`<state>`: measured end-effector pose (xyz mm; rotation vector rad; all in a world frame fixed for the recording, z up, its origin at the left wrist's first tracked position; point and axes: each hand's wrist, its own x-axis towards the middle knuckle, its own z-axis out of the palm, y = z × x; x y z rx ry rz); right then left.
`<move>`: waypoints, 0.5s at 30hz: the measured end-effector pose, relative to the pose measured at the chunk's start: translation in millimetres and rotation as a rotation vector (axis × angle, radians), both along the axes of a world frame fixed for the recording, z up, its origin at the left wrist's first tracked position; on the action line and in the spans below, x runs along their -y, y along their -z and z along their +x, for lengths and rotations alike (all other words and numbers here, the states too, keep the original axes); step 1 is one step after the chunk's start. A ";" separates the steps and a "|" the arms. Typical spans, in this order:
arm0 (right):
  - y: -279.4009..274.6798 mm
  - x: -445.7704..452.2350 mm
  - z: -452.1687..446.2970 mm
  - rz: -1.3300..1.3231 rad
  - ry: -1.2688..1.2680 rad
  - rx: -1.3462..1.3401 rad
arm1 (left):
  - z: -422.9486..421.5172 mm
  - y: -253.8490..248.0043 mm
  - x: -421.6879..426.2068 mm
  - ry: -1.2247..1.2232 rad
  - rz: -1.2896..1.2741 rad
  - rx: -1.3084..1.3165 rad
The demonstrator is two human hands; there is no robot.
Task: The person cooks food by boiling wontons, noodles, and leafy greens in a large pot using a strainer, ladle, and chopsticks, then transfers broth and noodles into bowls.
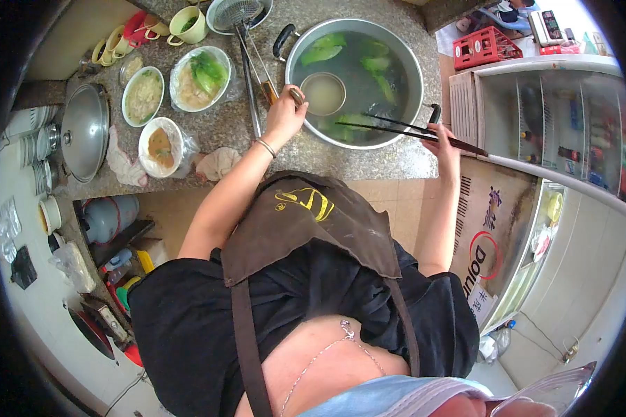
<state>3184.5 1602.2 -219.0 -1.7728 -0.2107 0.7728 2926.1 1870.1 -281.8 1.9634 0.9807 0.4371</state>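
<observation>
A large metal pot holds cloudy water with green leaves floating in it. My left hand is closed round the handle of a ladle, whose round bowl sits in the pot at the left side. My right hand grips long dark chopsticks; their tips reach into the water beside a green leaf near the pot's front. Left of the pot stand a bowl with noodles and greens, a bowl of pale food and a bowl of brown sauce.
A strainer and long metal utensils lie left of the pot. A large lid stands at the counter's left, near cloths. Cups line the back left. A glass-door fridge and a red crate are at right.
</observation>
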 end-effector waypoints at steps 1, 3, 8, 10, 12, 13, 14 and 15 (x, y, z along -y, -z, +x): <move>14.4 -4.1 -1.4 -0.002 -0.024 -0.054 | 0.6 -1.1 0.3 0.001 0.000 0.000; 35.7 -15.4 -9.8 0.001 -0.026 -0.109 | 1.2 -3.4 0.2 0.000 -0.025 -0.051; 37.4 -12.5 -2.7 0.006 0.078 -0.120 | 1.8 -3.8 -3.5 0.006 -0.015 -0.075; 24.1 -1.7 9.1 0.022 0.161 -0.131 | 1.6 -3.4 -3.3 0.027 -0.018 -0.090; 25.6 2.1 11.9 -0.033 0.134 -0.137 | 2.2 1.4 -5.4 0.022 0.008 -0.040; 33.7 3.3 12.9 -0.037 0.115 -0.165 | 2.4 3.4 -6.3 0.026 0.007 -0.039; 44.7 3.0 11.3 0.000 0.117 -0.208 | 2.4 5.1 -7.4 0.025 0.005 -0.041; 68.0 6.7 12.9 0.090 0.134 -0.246 | 2.5 6.5 -8.0 0.023 0.005 -0.045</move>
